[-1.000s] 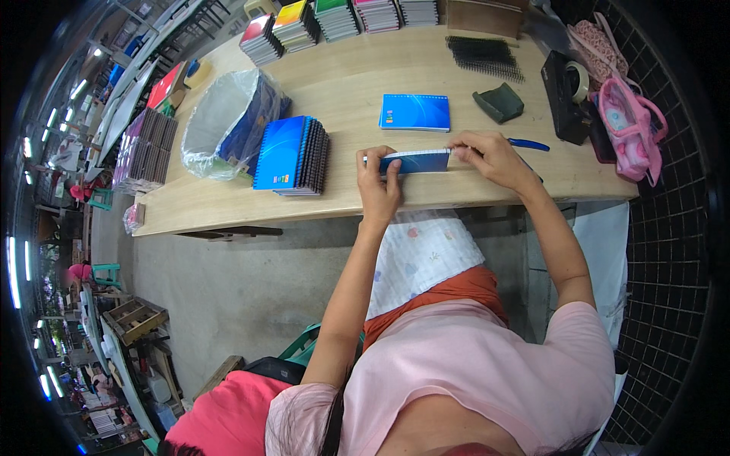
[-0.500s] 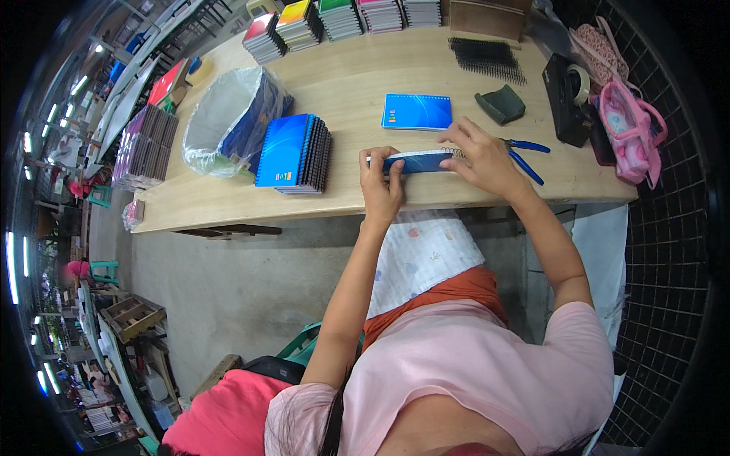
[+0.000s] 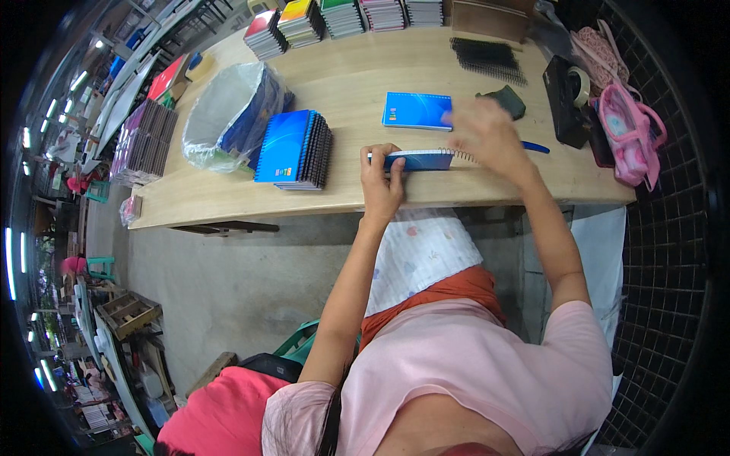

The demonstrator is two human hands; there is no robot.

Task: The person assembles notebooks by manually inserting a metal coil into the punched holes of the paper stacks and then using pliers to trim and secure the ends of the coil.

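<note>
My left hand (image 3: pixel 382 182) is closed on the left end of a small blue notebook (image 3: pixel 427 161), held on edge just above the table's near side with its page edges up. A thin wire coil (image 3: pixel 464 156) sticks out past the notebook's right end. Just above that coil is my right hand (image 3: pixel 488 135), smeared by motion, so its fingers cannot be read. Behind the held notebook lies a flat blue pad (image 3: pixel 417 112) with punched holes along its far edge. One blue handle of a hand tool (image 3: pixel 537 147) shows beside my right hand, which hides the rest.
Bound blue notebooks (image 3: pixel 284 149) are stacked at left, next to a plastic-lined bin (image 3: pixel 226 114). Black coils (image 3: pixel 487 60), a dark green piece (image 3: pixel 511 102), a tape dispenser (image 3: pixel 564 102) and a pink bag (image 3: pixel 625 137) occupy the right. Colourful notebook piles (image 3: pixel 341 21) line the back.
My right hand has lifted off the notebook's right end and moved slightly up and right, baring more of the coil. It now covers part of the blue-handled tool. My left hand holds still.
</note>
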